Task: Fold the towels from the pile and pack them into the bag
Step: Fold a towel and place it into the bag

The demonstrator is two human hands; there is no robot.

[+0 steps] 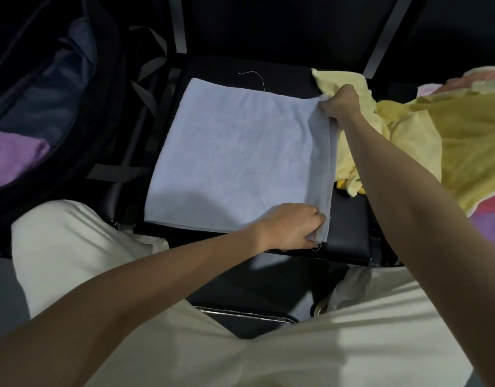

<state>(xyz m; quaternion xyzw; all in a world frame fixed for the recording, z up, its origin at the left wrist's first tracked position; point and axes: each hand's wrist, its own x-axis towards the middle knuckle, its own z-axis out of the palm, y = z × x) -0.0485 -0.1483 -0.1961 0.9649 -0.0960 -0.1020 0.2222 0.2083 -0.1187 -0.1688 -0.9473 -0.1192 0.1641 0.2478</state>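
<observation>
Both hands pinch the flat blue towel's [235,155] right edge.

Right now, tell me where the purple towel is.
In the head view, the purple towel lies at the far left inside the open bag, left of the blue towel that both hands hold.
</observation>
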